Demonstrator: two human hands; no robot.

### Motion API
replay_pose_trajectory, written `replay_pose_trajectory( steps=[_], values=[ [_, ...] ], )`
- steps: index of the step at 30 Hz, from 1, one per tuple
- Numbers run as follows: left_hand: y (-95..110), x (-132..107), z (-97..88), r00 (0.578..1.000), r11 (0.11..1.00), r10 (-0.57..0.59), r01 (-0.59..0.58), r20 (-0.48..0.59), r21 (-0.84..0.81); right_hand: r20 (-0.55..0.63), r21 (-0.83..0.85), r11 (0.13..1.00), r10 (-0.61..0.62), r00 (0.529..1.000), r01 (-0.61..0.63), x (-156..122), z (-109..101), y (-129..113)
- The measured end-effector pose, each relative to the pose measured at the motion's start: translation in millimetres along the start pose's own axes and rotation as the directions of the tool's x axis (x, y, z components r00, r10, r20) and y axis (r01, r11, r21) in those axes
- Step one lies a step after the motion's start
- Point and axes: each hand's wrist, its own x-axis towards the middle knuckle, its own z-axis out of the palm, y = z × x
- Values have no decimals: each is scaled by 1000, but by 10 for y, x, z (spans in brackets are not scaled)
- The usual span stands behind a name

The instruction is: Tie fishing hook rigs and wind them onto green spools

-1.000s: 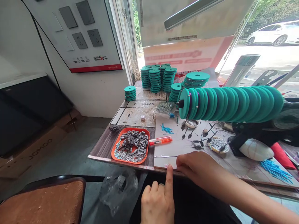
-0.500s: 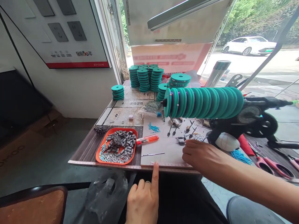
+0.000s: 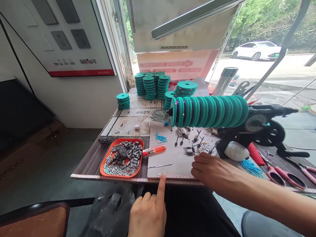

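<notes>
1. Left hand (image 3: 148,211) stretched its index finger to the pale board (image 3: 180,168), other fingers curled.
2. Right hand (image 3: 209,168) bunched its fingers just beside the bead bowl (image 3: 215,152).
3. Whether either held anything could not be told.
4. A thin rod (image 3: 160,165) lay on the board.

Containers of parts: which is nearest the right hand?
The bowl of pale pieces beside the right hand; another bowl stands farther back, the orange tray farther left.

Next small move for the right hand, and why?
I'd probably ease the right hand slightly toward the near edge of the board: in this view it overlaps the round dish of grey pellets, so a bump might spill them. I can't tell whether hand and dish touch.
</notes>
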Motion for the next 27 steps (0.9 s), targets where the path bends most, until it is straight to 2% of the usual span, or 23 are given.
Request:
replay_pose_trajectory(
  steps=[3,5,6,8,9,10,11,13,15,16,20,24,27],
  values=[
    [-218,202,-288,998,988,45,-38,44,-150,-58,-8,1000,-18,998,18,0,38,0],
    [-384,532,-540,990,943,-109,76,-87,-323,-69,-8,1000,-16,997,15,6,57,1],
    [-461,749,-657,968,893,-199,114,-155,-435,-74,-5,1000,-10,997,10,11,65,-1],
    [-588,1230,-829,913,832,-320,143,-253,-536,-94,5,1000,-5,996,5,25,85,-10],
    [-635,1465,-873,925,774,-318,126,-209,-621,-104,7,1000,-5,995,6,34,99,-16],
    [-671,1680,-889,949,675,-285,101,-132,-731,-118,7,1000,-12,993,12,41,116,-22],
    [-696,1862,-880,979,578,-202,106,-17,-809,-135,3,1000,-17,991,18,47,137,-27],
    [-714,2110,-808,978,406,-42,203,203,-891,-180,-16,1000,-27,983,24,50,182,-32],
    [-703,2211,-706,958,290,57,255,282,-922,-213,-35,999,-28,977,21,40,215,-33],
    [-694,2223,-657,958,244,77,250,275,-937,-214,-38,999,-23,976,15,32,221,-31],
    [-685,2182,-527,990,132,73,114,124,-985,-172,-19,1000,-12,985,9,6,175,-15],
    [-704,2128,-472,996,128,89,4,16,-992,-126,33,999,9,992,-5,-5,117,5],
    [-712,2086,-430,995,219,79,-83,-67,-972,-111,87,996,25,994,-16,-34,122,4]
  ],
)
